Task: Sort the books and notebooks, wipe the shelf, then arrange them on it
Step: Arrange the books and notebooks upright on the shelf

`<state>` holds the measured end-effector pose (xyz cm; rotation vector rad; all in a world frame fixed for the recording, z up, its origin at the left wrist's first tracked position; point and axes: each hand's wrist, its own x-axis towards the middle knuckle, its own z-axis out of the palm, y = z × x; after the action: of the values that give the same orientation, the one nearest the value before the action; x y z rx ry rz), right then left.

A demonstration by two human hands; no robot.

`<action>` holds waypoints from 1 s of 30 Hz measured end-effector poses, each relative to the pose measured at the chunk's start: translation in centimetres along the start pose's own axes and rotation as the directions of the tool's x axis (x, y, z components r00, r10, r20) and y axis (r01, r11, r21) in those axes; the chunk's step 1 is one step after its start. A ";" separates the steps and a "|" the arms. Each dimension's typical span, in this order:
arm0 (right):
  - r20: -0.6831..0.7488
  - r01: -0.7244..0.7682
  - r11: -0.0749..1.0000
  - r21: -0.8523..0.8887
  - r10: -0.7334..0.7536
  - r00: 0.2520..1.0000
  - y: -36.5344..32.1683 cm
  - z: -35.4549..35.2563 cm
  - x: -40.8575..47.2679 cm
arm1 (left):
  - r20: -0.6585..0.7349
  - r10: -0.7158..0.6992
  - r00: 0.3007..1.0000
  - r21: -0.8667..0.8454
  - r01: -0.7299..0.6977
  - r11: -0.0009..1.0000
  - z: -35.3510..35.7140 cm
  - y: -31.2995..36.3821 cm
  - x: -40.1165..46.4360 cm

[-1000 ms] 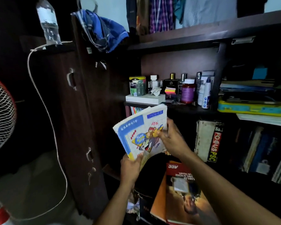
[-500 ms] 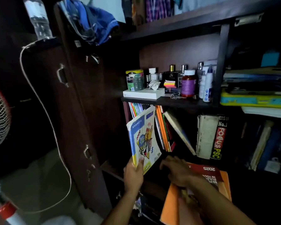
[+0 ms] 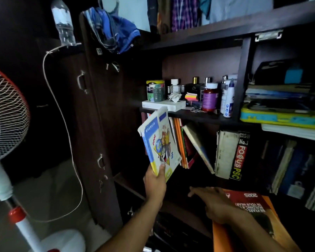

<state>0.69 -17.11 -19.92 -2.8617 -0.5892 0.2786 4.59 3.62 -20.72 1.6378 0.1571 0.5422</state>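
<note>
Left hand (image 3: 154, 180) clamped on the lower edge of the exercise notebooks (image 3: 159, 140) — long axis upright, tilted left, just beside the standing books (image 3: 183, 144) to their right — right hand (image 3: 210, 201) flat, fingers straight, on the red magazine (image 3: 249, 202) below.

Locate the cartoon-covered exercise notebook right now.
Centre of the head view: the cartoon-covered exercise notebook is tilted in the left hand, just left of the upright orange notebooks.

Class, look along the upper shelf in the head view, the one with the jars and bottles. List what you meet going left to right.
Yellow-lidded tin → small white bottle → neon sticky notes → brown bottle with purple label → white squeeze bottle → yellow and blue case.
</note>
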 end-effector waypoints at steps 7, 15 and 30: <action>0.071 -0.085 0.993 0.079 0.080 0.994 -0.1 -0.7 1.8 | 0.025 -0.045 0.999 0.074 0.043 0.996 0.3 -2.4 -0.6; 0.014 -0.203 0.955 0.216 0.205 0.979 -1.0 -3.7 7.2 | 0.043 -0.036 0.998 0.158 0.029 0.987 0.8 -3.7 -0.2; -0.245 -0.147 0.934 0.325 0.234 0.941 1.0 0.3 11.4 | -0.055 -0.051 0.997 0.167 0.059 0.984 1.2 -2.9 -0.4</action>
<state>11.33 -13.30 -22.03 -2.5935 -0.1902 -0.0126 5.40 2.88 -23.68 1.7790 0.2918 0.5405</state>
